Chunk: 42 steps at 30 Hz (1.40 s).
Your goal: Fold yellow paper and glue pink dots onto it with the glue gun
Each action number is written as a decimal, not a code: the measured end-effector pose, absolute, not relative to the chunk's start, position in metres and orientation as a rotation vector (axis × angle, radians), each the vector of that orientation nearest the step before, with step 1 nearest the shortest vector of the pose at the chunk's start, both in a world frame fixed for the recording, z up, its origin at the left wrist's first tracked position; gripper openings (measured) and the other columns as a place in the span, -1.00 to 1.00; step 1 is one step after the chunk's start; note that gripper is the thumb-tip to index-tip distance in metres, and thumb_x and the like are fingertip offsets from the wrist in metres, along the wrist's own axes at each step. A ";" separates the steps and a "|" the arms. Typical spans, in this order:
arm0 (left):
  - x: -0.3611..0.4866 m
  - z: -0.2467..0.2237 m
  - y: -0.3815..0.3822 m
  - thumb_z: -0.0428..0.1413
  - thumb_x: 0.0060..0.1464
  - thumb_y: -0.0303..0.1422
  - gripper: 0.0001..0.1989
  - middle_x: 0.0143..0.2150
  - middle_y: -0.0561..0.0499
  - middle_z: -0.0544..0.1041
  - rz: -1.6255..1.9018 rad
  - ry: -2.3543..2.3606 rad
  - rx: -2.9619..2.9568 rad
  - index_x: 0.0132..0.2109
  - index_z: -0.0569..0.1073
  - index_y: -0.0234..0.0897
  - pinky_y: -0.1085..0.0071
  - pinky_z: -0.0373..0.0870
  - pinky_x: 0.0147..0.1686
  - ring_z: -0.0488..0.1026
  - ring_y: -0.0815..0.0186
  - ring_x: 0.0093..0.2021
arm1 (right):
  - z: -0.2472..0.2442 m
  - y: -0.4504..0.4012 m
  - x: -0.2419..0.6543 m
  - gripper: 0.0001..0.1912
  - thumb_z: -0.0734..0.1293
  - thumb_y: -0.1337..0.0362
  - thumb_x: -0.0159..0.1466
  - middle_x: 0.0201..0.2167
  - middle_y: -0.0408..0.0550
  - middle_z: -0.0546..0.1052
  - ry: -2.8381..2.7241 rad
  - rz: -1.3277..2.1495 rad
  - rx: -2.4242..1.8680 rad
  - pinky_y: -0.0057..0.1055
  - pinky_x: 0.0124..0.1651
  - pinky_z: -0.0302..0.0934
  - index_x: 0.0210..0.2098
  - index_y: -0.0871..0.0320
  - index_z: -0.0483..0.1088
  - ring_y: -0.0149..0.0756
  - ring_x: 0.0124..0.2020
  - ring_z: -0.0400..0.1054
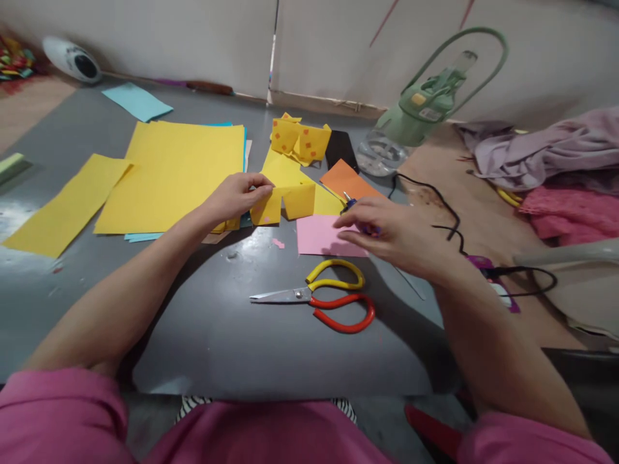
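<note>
My left hand (pixel 238 196) pinches the upper left edge of a small folded yellow paper piece (pixel 298 201), which stands upright with a small pink patch on its left part. In my right hand (pixel 394 229) is a small dark blue pen-like tool (pixel 350 204) with a metal tip; my fingers hide most of it. That hand hovers over a pink paper rectangle (pixel 314 236). Small pink scraps (pixel 278 243) lie left of it. Nearer to me, scissors (pixel 300 295) with one yellow and one red handle rest on the table, blades pointing left.
Yellow sheets (pixel 184 174) are stacked at left, beside a yellow strip (pixel 68 203). A spotted yellow paper piece (pixel 300 138), a black phone-like slab (pixel 341 151) and orange paper (pixel 351 180) lie behind. A green-topped bottle (pixel 418 109) stands back right, near a black cable (pixel 435 193).
</note>
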<state>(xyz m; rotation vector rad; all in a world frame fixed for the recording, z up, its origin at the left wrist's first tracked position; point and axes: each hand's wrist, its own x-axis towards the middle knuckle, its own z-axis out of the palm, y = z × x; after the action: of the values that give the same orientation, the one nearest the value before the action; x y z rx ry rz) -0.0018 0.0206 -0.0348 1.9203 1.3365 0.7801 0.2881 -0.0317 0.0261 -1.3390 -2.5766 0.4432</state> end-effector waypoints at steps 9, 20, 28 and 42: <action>-0.002 -0.028 0.020 0.00 0.16 -0.25 -0.66 -0.19 -0.07 0.62 0.756 1.320 1.987 -0.14 0.59 -0.35 0.33 0.33 -0.13 0.47 0.24 -0.20 | -0.010 -0.033 0.207 -0.89 0.36 0.25 0.30 -0.34 -0.05 0.51 -2.670 0.568 -1.366 -0.41 -0.29 0.13 -0.27 0.14 0.52 -0.30 -0.34 0.35; 0.000 -0.031 0.023 0.00 0.17 -0.29 -0.65 -0.18 -0.05 0.63 0.788 1.323 2.006 -0.11 0.61 -0.38 0.38 0.33 -0.13 0.47 0.28 -0.21 | -0.006 -0.030 0.201 -0.86 0.32 0.28 0.28 -0.48 -0.12 0.52 -2.706 0.747 -1.497 -0.42 -0.35 0.08 -0.40 0.14 0.47 -0.35 -0.45 0.33; -0.001 -0.033 0.024 0.01 0.17 -0.29 -0.66 -0.18 -0.05 0.63 0.786 1.310 2.012 -0.11 0.61 -0.38 0.37 0.33 -0.13 0.47 0.30 -0.23 | -0.004 -0.034 0.199 -0.86 0.33 0.22 0.31 -0.34 -0.03 0.56 -2.757 0.559 -1.566 -0.39 -0.28 0.10 -0.25 0.14 0.51 -0.25 -0.30 0.39; 0.000 -0.034 0.025 0.02 0.17 -0.31 -0.68 -0.19 -0.05 0.63 0.795 1.298 1.997 -0.12 0.61 -0.37 0.36 0.34 -0.11 0.48 0.29 -0.22 | -0.004 -0.037 0.210 -0.82 0.24 0.24 0.35 -0.40 -0.07 0.49 -2.630 0.730 -1.549 -0.39 -0.32 0.06 -0.34 0.14 0.41 -0.31 -0.40 0.29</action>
<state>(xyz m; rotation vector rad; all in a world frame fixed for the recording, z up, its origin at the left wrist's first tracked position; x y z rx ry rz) 0.0002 0.0251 -0.0341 1.9975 1.2981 0.7947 0.2101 -0.0369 -0.0041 -1.5493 -2.6302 0.7298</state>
